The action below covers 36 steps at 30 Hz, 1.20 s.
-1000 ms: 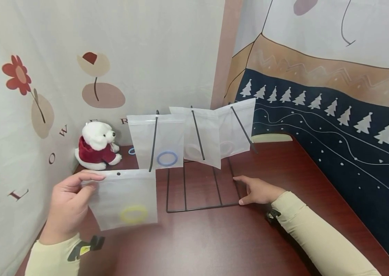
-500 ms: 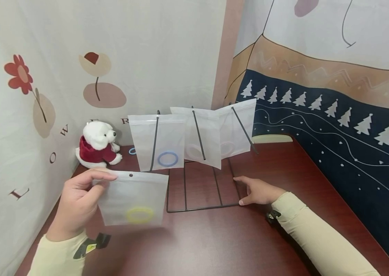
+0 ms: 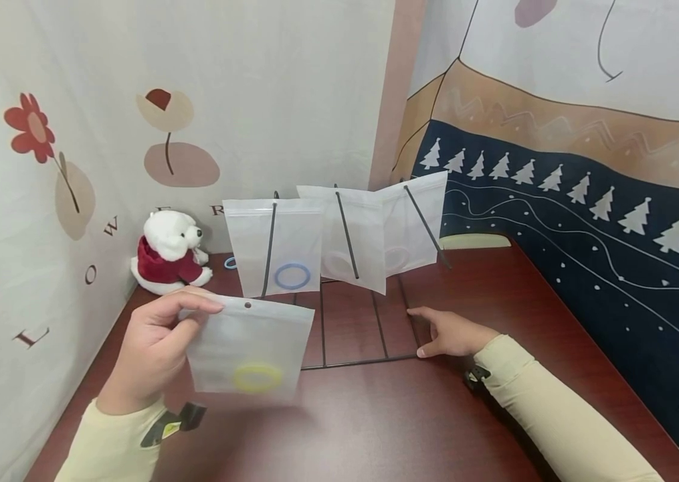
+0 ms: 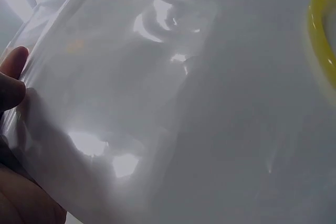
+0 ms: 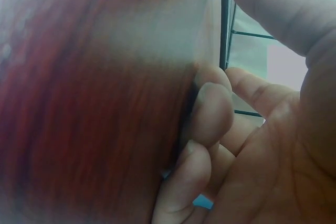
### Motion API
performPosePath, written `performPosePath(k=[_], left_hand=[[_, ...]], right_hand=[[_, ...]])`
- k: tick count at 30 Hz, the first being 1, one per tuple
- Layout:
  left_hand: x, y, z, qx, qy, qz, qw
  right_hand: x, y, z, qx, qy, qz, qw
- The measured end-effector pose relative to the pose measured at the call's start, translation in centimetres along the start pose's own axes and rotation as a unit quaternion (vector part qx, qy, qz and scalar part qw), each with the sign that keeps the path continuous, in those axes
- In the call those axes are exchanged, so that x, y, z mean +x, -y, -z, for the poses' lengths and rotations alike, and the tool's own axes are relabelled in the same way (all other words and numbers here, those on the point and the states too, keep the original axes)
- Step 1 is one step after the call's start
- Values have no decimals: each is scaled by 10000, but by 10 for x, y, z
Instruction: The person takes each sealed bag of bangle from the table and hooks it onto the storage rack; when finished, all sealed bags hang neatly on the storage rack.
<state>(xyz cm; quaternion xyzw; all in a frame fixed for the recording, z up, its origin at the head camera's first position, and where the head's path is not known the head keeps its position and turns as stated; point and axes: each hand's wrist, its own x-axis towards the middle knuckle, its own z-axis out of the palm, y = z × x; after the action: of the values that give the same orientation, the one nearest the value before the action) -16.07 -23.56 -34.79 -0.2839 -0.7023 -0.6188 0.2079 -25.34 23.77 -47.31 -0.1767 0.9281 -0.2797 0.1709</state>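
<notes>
My left hand point(image 3: 155, 348) pinches the top left edge of a translucent zip bag point(image 3: 213, 348) between thumb and forefinger. A yellow ring point(image 4: 317, 24) lies inside it, and a hanging hole shows in its top strip. The bag overlaps the front left part of a black wire rack point(image 3: 354, 365) in the head view. At the rack's front right corner, my right hand point(image 3: 456, 333) holds the base frame, thumb at the corner and forefinger on the side wire. Three bags hang from the rack's prongs: a left bag point(image 3: 243, 248) with a blue ring point(image 3: 277, 276), a middle bag point(image 3: 363, 234) and a right bag point(image 3: 423, 217).
A white plush bear point(image 3: 170, 231) in a red coat sits at the back left of the dark red table point(image 3: 375, 428). Beside it lies a small blue ring point(image 3: 230, 264). Printed curtains point(image 3: 291, 100) stand close behind and at both sides.
The left hand has carried the yellow-ring bag to the right, in front of the rack's left side, and the bag has tilted slightly. The right hand and the rack have stayed still.
</notes>
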Motion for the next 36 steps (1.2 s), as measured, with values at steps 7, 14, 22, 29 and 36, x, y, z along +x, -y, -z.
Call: performPosePath(k=[7,14,22,29,36], left_hand=[[4,-1,-4,140,117,-13,9998],[7,-3,-8,320,258,94,9991],[11,-3,-12,413,292,-29,9987],[14,0,-13,813,260,-49,9963],[15,3,-17,1025,73,145,9946]], right_hand=[[1,-2,-1,33,-1,24,10000],[1,-4,-1,26,5,69,10000],[1,-4,-2,32,0,82,10000],[3,-5,-2,-16,-13,139,9999],[2,-4,-1,0,-18,155,9999]])
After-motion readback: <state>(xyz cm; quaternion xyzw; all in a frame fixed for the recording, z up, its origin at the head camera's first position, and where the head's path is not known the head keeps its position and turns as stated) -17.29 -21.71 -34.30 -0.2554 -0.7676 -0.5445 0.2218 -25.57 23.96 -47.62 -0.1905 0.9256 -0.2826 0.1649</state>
